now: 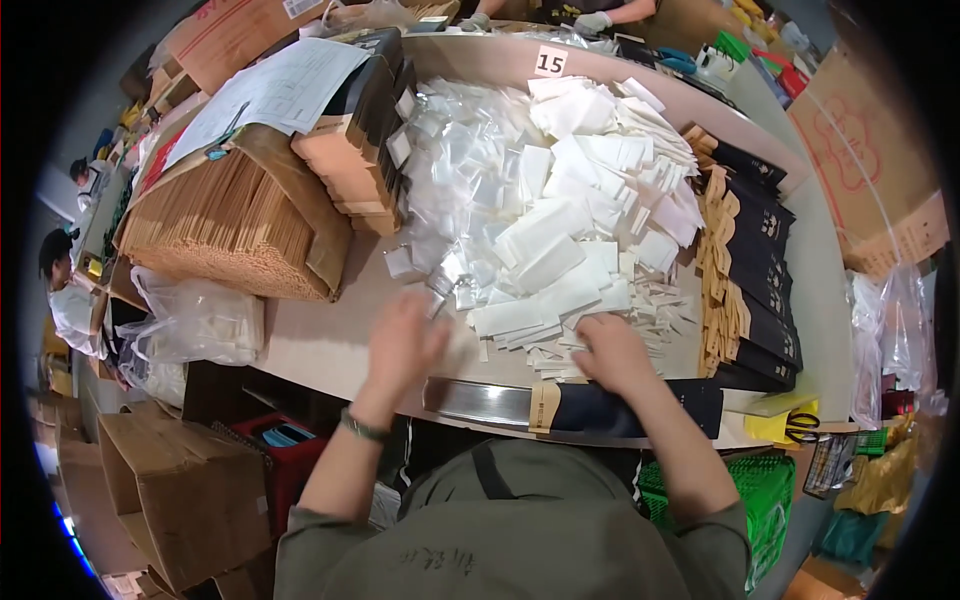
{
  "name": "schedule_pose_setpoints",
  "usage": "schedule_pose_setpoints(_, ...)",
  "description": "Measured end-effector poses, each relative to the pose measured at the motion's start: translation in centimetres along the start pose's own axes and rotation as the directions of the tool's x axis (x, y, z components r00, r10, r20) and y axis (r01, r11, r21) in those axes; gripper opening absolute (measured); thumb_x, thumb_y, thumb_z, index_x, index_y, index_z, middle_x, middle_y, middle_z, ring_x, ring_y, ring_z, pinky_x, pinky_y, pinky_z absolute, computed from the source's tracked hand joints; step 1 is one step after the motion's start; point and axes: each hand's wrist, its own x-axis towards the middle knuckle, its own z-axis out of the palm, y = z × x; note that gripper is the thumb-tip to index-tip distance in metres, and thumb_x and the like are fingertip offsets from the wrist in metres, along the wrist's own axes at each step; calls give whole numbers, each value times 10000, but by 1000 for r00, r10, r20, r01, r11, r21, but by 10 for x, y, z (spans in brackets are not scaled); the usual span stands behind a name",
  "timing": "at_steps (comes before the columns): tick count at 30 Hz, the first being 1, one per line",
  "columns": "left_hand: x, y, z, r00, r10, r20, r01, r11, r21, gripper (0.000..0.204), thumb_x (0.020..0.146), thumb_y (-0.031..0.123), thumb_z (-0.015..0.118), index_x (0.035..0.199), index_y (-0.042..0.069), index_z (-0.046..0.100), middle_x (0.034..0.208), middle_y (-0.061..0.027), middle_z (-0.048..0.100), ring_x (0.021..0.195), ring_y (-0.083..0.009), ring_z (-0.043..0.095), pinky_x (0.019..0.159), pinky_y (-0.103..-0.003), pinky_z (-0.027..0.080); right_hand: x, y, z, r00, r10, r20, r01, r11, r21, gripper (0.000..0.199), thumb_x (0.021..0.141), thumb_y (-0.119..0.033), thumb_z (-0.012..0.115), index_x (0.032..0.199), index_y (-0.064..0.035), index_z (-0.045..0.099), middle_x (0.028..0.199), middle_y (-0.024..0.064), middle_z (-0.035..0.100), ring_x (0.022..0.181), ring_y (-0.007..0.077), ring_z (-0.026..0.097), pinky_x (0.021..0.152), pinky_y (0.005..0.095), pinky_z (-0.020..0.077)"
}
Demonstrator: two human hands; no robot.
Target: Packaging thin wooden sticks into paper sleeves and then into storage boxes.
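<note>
My left hand (402, 345) is smeared by motion over the table's near side. Close to its fingertips lie small clear packets (440, 285) at the edge of a loose heap of clear plastic packets (450, 170). My right hand (612, 350) hangs over narrow white slips (650, 325), its thumb and forefinger apart. I see nothing in its fingers. Beyond it spreads a big pile of flat white paper packets (550, 255). Under my right wrist, a dark pouch with a kraft-coloured end (625, 408) lies along the front edge, partly covered by the forearm.
A carton packed with brown kraft sleeves (220, 225) stands left, papers on top. Black-and-kraft pouches (745, 270) overlap along the right wall (825, 260). A metal strip (480, 400) edges the front. Another person's gloved hands (593, 22) show beyond the far wall.
</note>
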Motion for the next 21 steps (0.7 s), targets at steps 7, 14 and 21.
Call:
schedule_pose_setpoints(7,18,-63,10,994,-93,-60,96,994,44,436,788,137,683,1220,126,621,1175,-152,618,1091,-369,593,912,-422,505,1,16,-21,961,-112,254,175,955,-241,144,760,-142,701,895,-93,691,895,111,619,926,347,610,783,455,508)
schedule_pose_setpoints(14,34,-50,-12,986,-67,156,81,993,-85,344,814,130,658,1157,105,645,1100,-157,645,1000,-366,625,864,-429,519,27,-26,-8,958,-222,182,254,950,-179,209,788,-86,636,996,-76,658,847,120,635,890,372,624,764,461,515)
schedule_pose_setpoints(21,0,-31,-10,966,-254,-52,230,933,-277,245,894,156,646,1111,43,624,823,-132,659,799,-295,672,727,-368,531,83,-31,39,892,-335,303,408,886,-220,119,821,-151,588,880,-48,579,811,175,651,811,383,655,679,484,516)
